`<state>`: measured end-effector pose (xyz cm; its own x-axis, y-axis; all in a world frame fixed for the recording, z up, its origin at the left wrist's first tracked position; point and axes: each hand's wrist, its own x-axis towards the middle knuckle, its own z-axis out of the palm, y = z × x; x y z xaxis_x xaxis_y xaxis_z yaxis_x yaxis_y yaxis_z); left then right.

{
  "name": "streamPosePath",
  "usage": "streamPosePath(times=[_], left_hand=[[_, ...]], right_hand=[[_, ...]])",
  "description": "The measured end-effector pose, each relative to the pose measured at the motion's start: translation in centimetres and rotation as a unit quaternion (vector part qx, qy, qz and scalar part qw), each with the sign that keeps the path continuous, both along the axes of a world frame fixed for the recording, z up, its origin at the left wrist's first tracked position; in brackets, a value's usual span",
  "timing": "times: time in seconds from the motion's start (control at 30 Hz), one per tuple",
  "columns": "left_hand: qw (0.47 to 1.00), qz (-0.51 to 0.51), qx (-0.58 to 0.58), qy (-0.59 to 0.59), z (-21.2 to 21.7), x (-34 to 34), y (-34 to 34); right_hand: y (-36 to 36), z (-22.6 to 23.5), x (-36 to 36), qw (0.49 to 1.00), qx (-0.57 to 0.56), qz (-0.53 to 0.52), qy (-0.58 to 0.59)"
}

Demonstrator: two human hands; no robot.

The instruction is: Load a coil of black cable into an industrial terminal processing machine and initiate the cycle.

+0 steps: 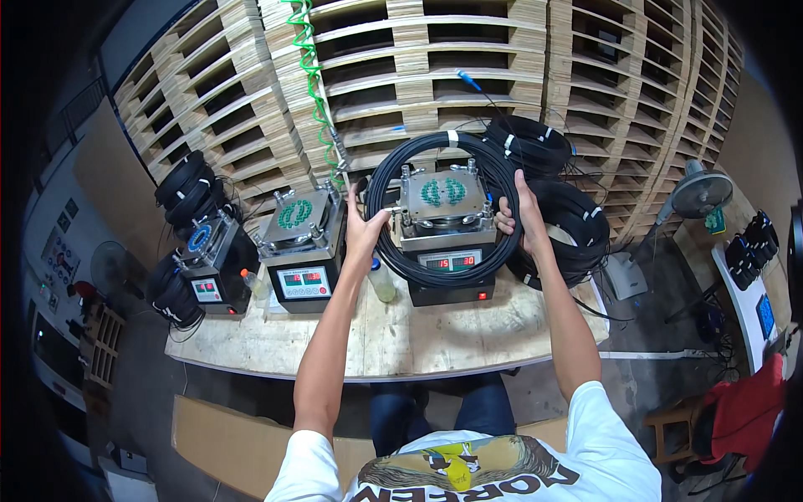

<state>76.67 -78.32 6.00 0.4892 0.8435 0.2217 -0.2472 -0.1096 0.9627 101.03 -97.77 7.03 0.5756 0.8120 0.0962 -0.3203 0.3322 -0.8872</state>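
A large coil of black cable, bound with white ties, is held up between my hands. My left hand grips its left side, the thumb lying over the cable. On the opposite side my right hand is closed round the coil, its fingers curled at the inner edge. Through the ring shows a tabletop machine with red digits and a metal plate bearing green-capped pieces in a circle. A thin cable with a blue connector sticks up beyond the coil.
Two similar machines, one in the middle and one at left, share the wooden table. Small bottles stand between machines. More black coils lie at right, near a fan. Stacked pallets rise behind. A red-clothed person is at right.
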Motion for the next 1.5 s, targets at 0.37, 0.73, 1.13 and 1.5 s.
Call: streamPosePath(times=[0.37, 0.73, 1.13, 1.5], left_hand=[[0.938, 0.093, 0.316, 0.112, -6.6, 1.9, 2.4], [0.956, 0.081, 0.254, 0.124, -9.6, 1.5, 1.1], [0.961, 0.075, 0.233, 0.130, -10.9, 1.4, 0.0], [0.990, 0.129, 0.028, 0.040, -1.0, -0.3, 6.6]], right_hand=[[3.2, -3.7, 3.0, 0.988, -0.104, -0.071, -0.092], [3.6, -9.0, 2.9, 0.978, -0.133, -0.119, -0.105], [4.2, -12.7, 7.1, 0.916, -0.163, -0.225, -0.290], [5.4, -4.0, 10.1, 0.889, -0.079, -0.308, -0.329]])
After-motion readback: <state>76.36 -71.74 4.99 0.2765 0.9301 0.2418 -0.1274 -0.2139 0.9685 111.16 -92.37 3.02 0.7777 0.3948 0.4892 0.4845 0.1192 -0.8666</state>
